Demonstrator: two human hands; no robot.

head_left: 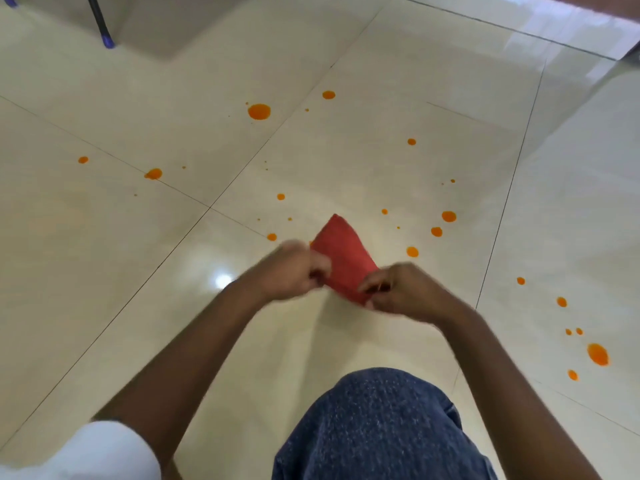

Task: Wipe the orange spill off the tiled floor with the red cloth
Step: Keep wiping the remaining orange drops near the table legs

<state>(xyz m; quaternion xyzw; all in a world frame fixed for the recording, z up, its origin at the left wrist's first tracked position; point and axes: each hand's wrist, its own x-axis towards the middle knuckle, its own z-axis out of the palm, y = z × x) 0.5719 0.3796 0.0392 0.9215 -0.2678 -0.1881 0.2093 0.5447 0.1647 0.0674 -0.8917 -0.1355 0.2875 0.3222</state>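
Note:
A folded red cloth (341, 252) is held between both hands above the cream tiled floor (104, 271). My left hand (294, 270) grips its left edge and looks blurred. My right hand (401, 289) pinches its lower right corner. The orange spill (259, 111) is scattered as several round drops, with the biggest at the far centre. Another large drop (597, 354) lies at the right, and smaller drops (449, 216) dot the floor just beyond the cloth.
A dark chair leg with a purple foot (104, 29) stands at the far left. My knee in blue denim (377, 427) fills the lower centre. A white sleeve (97, 452) shows at the lower left.

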